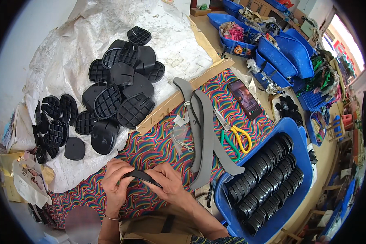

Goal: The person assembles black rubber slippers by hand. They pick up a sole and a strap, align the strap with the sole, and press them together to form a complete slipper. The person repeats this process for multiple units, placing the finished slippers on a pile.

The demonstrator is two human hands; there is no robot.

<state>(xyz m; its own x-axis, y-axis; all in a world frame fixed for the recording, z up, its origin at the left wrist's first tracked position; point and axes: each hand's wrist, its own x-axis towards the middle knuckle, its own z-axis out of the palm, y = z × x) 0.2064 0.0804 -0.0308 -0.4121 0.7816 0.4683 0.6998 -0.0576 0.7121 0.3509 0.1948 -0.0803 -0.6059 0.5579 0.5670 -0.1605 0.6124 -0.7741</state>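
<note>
Over the front of the patterned cloth, my left hand (114, 187) and my right hand (171, 184) grip opposite ends of a black curved shoe-sole piece (140, 175). It is turned nearly edge-on, so its broad face is hardly visible. Fingers and thumbs of both hands are closed on it. Beyond them, on a white sheet, lies a heap of black sole pieces (122, 75), several with their grid-ribbed hollow side up. Nearest my left hand is a smooth one (75, 148). Long grey curved strips (203, 126) lie beyond my right hand.
A blue tub (307, 158) with rows of glossy black pieces (268, 175) stands at right. Yellow-handled scissors (236, 132), green-handled snips (231, 146) and a phone (245, 99) lie on the cloth (150, 138). A wooden bar (162, 114) edges the white sheet (166, 44). Blue bins (278, 57) fill the back right.
</note>
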